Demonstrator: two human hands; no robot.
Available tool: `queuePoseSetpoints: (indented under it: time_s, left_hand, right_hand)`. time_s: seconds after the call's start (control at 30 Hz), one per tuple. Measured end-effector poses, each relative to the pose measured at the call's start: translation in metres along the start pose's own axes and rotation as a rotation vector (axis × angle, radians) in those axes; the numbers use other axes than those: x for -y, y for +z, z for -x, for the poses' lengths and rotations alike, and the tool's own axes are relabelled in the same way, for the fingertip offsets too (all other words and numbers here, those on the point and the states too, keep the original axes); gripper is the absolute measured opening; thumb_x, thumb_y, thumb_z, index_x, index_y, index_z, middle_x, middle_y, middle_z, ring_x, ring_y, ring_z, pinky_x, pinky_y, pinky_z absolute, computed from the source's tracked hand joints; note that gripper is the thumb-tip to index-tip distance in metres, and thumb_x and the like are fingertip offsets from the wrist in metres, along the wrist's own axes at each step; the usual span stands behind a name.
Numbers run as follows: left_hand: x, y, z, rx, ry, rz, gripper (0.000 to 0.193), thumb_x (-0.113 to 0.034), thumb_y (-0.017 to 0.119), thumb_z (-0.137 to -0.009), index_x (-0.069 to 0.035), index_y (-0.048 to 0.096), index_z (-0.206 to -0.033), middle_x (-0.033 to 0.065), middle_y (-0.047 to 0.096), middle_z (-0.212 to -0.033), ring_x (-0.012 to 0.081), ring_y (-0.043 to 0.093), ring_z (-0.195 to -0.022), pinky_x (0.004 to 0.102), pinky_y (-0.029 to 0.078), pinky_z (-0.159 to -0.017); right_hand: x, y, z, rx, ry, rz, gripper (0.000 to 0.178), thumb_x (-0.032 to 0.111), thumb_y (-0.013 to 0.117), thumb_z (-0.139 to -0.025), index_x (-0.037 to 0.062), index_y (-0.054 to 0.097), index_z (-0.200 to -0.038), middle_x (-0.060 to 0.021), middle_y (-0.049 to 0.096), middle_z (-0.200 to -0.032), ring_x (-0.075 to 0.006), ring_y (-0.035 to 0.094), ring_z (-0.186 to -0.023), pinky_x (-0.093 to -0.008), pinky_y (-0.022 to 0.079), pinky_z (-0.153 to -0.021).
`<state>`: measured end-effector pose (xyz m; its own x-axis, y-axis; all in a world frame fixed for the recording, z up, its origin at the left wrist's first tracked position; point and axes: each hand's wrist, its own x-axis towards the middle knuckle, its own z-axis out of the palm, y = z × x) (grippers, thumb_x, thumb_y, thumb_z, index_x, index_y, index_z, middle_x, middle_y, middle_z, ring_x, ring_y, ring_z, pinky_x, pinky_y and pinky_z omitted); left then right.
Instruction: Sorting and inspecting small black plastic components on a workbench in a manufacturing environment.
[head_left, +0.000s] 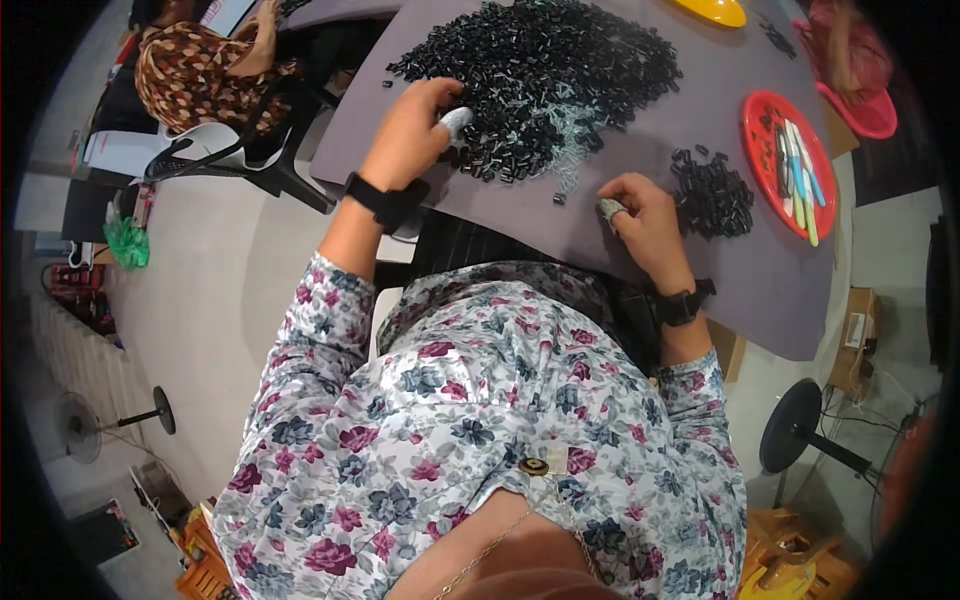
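Note:
A large heap of small black tube-like pieces [540,50] lies on the grey-covered table, with a patch of clear pieces [570,130] along its front. At the heap's left edge is my left hand [405,130], its bent fingers and grey-wrapped thumb apart and touching the pieces. My right hand [648,222] is near the table's front edge, fingers curled toward a thumb in a similar grey wrap. Whatever it pinches is too small to make out. Just right of that hand sits a smaller pile of black pieces [712,193].
A red oval tray [755,150] with several long-handled tools and loose dark bits stands at the right. Part of a yellow dish [712,10] shows at the far edge. Two other people sit nearby, one in a patterned top [200,75] at far left, another at far right.

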<state>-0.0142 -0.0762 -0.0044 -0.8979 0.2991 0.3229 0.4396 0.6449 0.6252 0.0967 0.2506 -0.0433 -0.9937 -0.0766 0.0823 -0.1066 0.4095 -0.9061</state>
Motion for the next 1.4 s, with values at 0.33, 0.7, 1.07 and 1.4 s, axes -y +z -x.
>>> queuePoseSetpoints:
  time_s: [0.33, 0.7, 1.07, 1.4]
  left_hand:
    - [-0.022, 0.012, 0.037, 0.174, -0.093, -0.073, 0.045, -0.013, 0.079, -0.077, 0.0, 0.063, -0.117, 0.0199, 0.065, -0.105, 0.0389, 0.064, -0.096, 0.0446, 0.052, -0.083]
    - [-0.026, 0.027, 0.009, 0.088, -0.004, 0.004, 0.047, -0.011, 0.078, -0.081, 0.001, 0.062, -0.123, 0.0216, 0.065, -0.109, 0.0382, 0.065, -0.102, 0.0443, 0.053, -0.088]
    - [0.026, -0.014, 0.034, 0.075, -0.223, -0.181, 0.061, -0.018, 0.085, -0.073, -0.001, 0.064, -0.127, 0.0213, 0.067, -0.109, 0.0374, 0.066, -0.103, 0.042, 0.054, -0.088]
    - [-0.003, 0.032, -0.009, 0.226, -0.05, -0.083, 0.043, 0.0, 0.068, -0.078, 0.002, 0.065, -0.121, 0.0244, 0.066, -0.112, 0.0417, 0.065, -0.105, 0.0455, 0.053, -0.091]
  right_hand:
    - [-0.001, -0.002, -0.001, 0.009, 0.004, 0.024, 0.018, -0.001, 0.063, -0.08, -0.001, 0.067, -0.098, -0.0089, 0.065, -0.088, -0.0166, 0.06, -0.071, -0.0303, 0.048, -0.067]
    - [0.006, -0.002, 0.0, 0.02, 0.031, 0.002, 0.019, -0.002, 0.061, -0.08, -0.0018, 0.068, -0.097, -0.0082, 0.064, -0.085, -0.0147, 0.061, -0.069, -0.0295, 0.049, -0.064]
    - [0.001, -0.003, -0.001, 0.024, 0.001, -0.009, 0.02, -0.003, 0.061, -0.079, -0.0018, 0.068, -0.097, -0.0072, 0.064, -0.089, -0.0144, 0.061, -0.069, -0.0288, 0.049, -0.066]
    - [-0.001, -0.001, -0.001, 0.012, -0.065, 0.027, 0.024, -0.006, 0.054, -0.08, -0.0008, 0.067, -0.1, -0.001, 0.063, -0.078, -0.0058, 0.058, -0.063, -0.0225, 0.044, -0.058]
